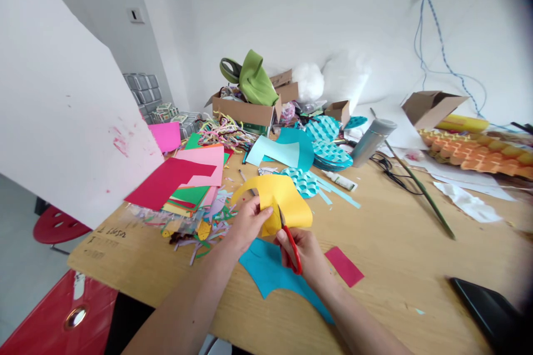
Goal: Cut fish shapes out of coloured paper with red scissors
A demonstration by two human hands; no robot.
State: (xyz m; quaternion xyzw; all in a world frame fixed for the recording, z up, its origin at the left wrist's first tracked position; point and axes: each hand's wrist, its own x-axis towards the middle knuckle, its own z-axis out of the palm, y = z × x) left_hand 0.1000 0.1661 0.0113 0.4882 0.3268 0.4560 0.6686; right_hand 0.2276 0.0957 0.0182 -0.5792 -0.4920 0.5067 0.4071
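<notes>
My left hand pinches a sheet of yellow paper at its left part, thumb on top. The fingers of my right hand are wrapped round the red handles of a pair of scissors. Its blades reach up into the yellow paper, beside my left thumb; part of them is hidden by the paper. Under both hands lies a blue paper cutout with curved, pointed edges. To the right of my right hand, a small dark pink paper rectangle rests on the table.
Coloured paper sheets and paper scraps cover the table's left side. Behind are a cardboard box, a silver flask and a glue bottle. A green stick and a black phone-like object lie right.
</notes>
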